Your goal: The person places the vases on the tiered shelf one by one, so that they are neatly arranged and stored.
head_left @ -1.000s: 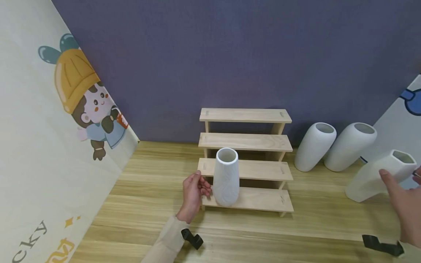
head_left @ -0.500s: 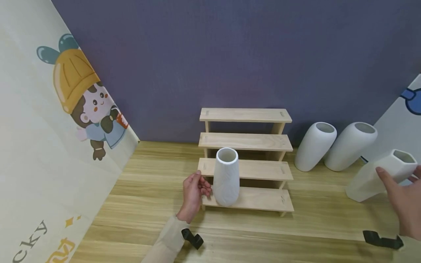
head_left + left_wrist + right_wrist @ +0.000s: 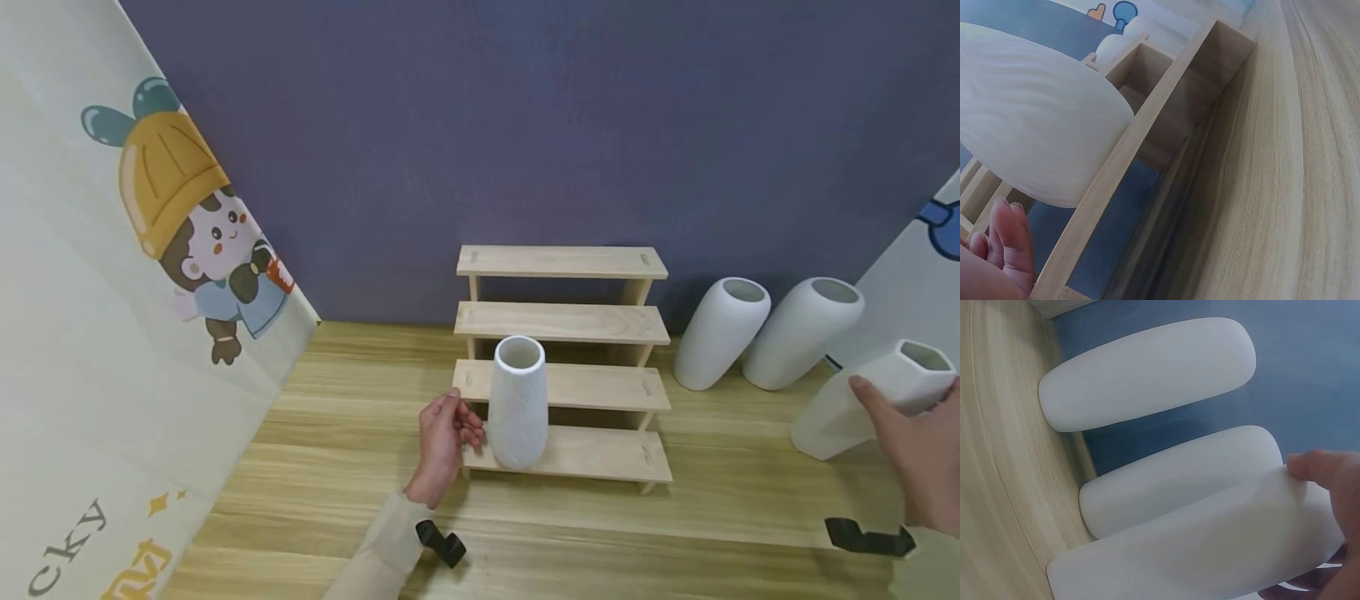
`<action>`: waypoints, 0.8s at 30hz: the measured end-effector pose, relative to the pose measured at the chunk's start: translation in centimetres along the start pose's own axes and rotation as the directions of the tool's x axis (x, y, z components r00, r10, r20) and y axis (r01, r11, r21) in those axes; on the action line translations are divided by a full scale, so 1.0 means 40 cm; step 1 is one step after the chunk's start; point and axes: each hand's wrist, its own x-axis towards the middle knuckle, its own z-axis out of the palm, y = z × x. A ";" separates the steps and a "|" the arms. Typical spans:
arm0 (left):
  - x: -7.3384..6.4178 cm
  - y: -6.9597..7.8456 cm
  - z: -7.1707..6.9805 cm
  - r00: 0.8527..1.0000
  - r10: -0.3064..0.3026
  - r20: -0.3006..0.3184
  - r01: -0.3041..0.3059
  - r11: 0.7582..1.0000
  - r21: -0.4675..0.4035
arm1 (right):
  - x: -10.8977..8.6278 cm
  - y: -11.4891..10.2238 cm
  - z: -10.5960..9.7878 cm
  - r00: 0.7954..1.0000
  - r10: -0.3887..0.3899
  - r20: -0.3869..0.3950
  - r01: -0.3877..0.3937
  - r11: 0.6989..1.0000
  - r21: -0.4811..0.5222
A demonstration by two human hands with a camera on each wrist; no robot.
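A white ceramic vase with a six-sided mouth (image 3: 836, 412) is gripped near its rim by the right hand (image 3: 918, 458), at three o'clock from a pale wooden four-step stand (image 3: 600, 387). The thumb is laid along one side and the other fingers are curled round the opposite side, so the wall is held between them; the foot appears to be resting on the light wood-grained table (image 3: 600, 550). The step in hand is judged to be the securing of this grip; a lift, if made, would call for a firm, even squeeze on the smooth wall and a level rise. The left hand (image 3: 441, 442) is held with its fingers loosely curled and nothing in them, between eight and nine o'clock from a white ceramic vase with relief swirls (image 3: 519, 417), which is stood upright on the left part of the lowest step; whether the stand is touched by the thumb cannot be told. Close by the gripped vase, two smooth white rounded vases are seen, the nearer (image 3: 802, 333) between ten and eleven o'clock and the farther (image 3: 722, 333) at ten. These two could be knocked by a low sweep toward ten o'clock. Behind everything, at twelve o'clock, a dark blue wall (image 3: 555, 125) is set.
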 end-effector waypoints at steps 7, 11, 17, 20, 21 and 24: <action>0.001 0.001 -0.003 1.000 -0.003 0.005 0.003 1.000 0.007 | 0.009 0.001 0.004 1.000 -0.009 -0.005 0.009 0.999 -0.033; 0.001 -0.001 -0.003 1.000 -0.002 0.008 0.002 1.000 0.002 | 0.017 0.000 0.007 1.000 0.022 -0.014 -0.022 0.999 -0.024; 0.001 -0.003 -0.004 1.000 0.000 0.012 0.000 1.000 -0.003 | 0.024 0.004 0.010 1.000 0.016 -0.027 -0.017 0.999 -0.030; 0.001 -0.002 -0.003 1.000 -0.001 0.012 0.001 1.000 -0.001 | 0.027 0.005 0.010 0.999 0.002 -0.034 -0.002 1.000 -0.027; 0.001 -0.002 -0.003 1.000 -0.002 0.011 0.002 1.000 0.000 | 0.028 0.006 0.009 0.999 0.001 -0.036 -0.002 1.000 -0.024; 0.002 -0.002 -0.004 1.000 -0.002 0.011 0.001 1.000 0.002 | 0.031 0.008 0.009 1.000 0.001 -0.030 -0.002 1.000 -0.027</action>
